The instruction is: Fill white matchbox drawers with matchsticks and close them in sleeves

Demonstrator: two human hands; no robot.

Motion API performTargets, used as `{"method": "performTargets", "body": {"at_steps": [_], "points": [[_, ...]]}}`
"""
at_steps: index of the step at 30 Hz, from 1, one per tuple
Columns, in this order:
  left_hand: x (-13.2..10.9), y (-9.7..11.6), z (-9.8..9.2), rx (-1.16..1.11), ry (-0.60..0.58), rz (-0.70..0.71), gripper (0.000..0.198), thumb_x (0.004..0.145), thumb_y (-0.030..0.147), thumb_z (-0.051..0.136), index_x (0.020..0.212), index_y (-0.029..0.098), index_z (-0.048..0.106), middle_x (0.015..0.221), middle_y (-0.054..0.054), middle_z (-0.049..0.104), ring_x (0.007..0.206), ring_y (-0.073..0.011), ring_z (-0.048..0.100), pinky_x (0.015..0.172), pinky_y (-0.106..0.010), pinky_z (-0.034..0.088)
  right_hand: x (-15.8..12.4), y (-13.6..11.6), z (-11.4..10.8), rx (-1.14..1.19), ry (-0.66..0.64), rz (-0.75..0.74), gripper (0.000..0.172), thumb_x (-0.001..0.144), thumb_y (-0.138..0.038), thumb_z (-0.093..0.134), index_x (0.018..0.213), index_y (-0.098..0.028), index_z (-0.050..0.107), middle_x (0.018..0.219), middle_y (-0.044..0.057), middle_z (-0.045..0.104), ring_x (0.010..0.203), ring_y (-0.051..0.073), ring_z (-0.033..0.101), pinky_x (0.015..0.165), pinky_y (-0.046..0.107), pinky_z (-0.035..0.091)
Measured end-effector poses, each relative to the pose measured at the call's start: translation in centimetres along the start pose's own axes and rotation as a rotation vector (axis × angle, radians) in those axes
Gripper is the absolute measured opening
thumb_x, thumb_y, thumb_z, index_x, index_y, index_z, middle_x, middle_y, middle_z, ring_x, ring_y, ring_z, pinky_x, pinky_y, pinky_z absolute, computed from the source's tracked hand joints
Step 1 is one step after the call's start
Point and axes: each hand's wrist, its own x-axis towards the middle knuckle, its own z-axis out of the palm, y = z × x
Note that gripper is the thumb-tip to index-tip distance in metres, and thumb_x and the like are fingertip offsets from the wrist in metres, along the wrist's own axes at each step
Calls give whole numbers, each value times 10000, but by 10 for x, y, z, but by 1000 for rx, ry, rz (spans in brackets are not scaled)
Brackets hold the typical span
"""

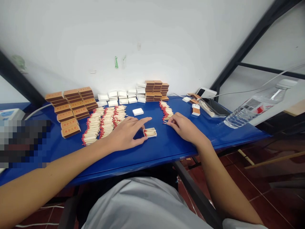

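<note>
A small white matchbox tray [153, 135] with several red-tipped matches inside lies on the blue table. My left hand [126, 132] steadies its left end between the thumb and a finger, while the index finger stretches out above it. To the right, my right hand [181, 125] is closed in a pinch on a match [166, 122], at the near end of a narrow row of matches [166, 110]. Left of my left hand lie wider rows of matches [92, 125], red heads mostly to the left. A white tray [138, 111] rests behind the one I hold.
Stacks of brown matchboxes [71, 109] stand at left, with more boxes [153, 90] and white trays [122, 95] along the wall. At right are a few loose boxes [195, 110], a dark open container [214, 109] and a water bottle [254, 106] near the edge.
</note>
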Motion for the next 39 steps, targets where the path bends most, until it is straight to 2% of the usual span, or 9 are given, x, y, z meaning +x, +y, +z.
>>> {"method": "performTargets", "body": {"at_steps": [5, 12, 18, 21, 24, 28, 33, 36, 39], "points": [[0, 0, 0, -6, 4, 3, 634, 1022, 350, 684, 1598, 252, 438, 1151, -38, 773, 1089, -262, 695, 1043, -439, 493, 2, -3, 2, -6, 50, 10, 133, 1033, -347, 614, 1003, -226, 659, 1038, 97, 670, 855, 249, 648, 775, 387, 516], [0, -1, 0, -3, 3, 0, 632, 1023, 353, 683, 1597, 255, 438, 1147, -38, 773, 1093, -264, 696, 1048, -438, 490, 4, -6, 1, -18, -6, 19, 151, 1057, -283, 546, 960, -219, 641, 1057, 105, 665, 922, 267, 669, 854, 411, 512], [-1, -1, 0, 1, -7, 1, 630, 1030, 355, 676, 1599, 251, 426, 1171, -44, 774, 1113, -267, 696, 1054, -443, 489, -5, -54, -11, 76, -24, -109, 157, 1097, -312, 537, 997, -229, 624, 1021, 69, 652, 862, 224, 618, 788, 356, 482], [-1, -1, 0, 13, 6, 9, 635, 1022, 352, 683, 1596, 244, 433, 1160, -46, 774, 1107, -270, 696, 1036, -440, 494, -2, -77, -5, 27, -64, -178, 131, 1097, -270, 538, 1009, -229, 625, 1036, 67, 644, 878, 219, 611, 775, 344, 465], [0, 0, 0, 15, 13, 15, 639, 1022, 359, 675, 1603, 253, 429, 1149, -46, 773, 1100, -269, 698, 1035, -442, 496, 3, -85, 4, -16, -77, -229, 144, 1098, -264, 526, 1015, -238, 640, 1039, 73, 639, 871, 224, 612, 748, 347, 458], [1, 0, 2, 15, 12, 20, 644, 1024, 362, 682, 1603, 250, 423, 1149, -48, 771, 1092, -265, 692, 1045, -441, 488, 4, -69, -1, 31, -24, -206, 191, 1103, -306, 505, 1035, -249, 673, 1030, 82, 663, 875, 239, 627, 782, 376, 486], [1, 1, 2, 5, -6, -3, 639, 1024, 348, 676, 1605, 266, 423, 1147, -42, 768, 1078, -261, 692, 1039, -436, 487, 6, -18, -14, -36, 162, -64, 180, 1060, -316, 559, 992, -229, 701, 956, 90, 644, 841, 257, 623, 794, 403, 498], [0, 1, 1, -3, -15, -22, 637, 1020, 351, 679, 1600, 270, 431, 1152, -41, 771, 1084, -266, 694, 1039, -440, 491, 7, 5, -10, -37, 129, -36, 164, 1024, -306, 602, 984, -219, 735, 936, 80, 627, 797, 246, 614, 793, 409, 508], [0, 1, 0, -8, -18, -20, 633, 1022, 348, 678, 1598, 264, 429, 1161, -40, 772, 1103, -266, 692, 1057, -441, 486, 9, 11, -6, 1, 81, -49, 164, 1008, -288, 615, 975, -217, 759, 953, 81, 629, 806, 240, 624, 798, 404, 521]]}}
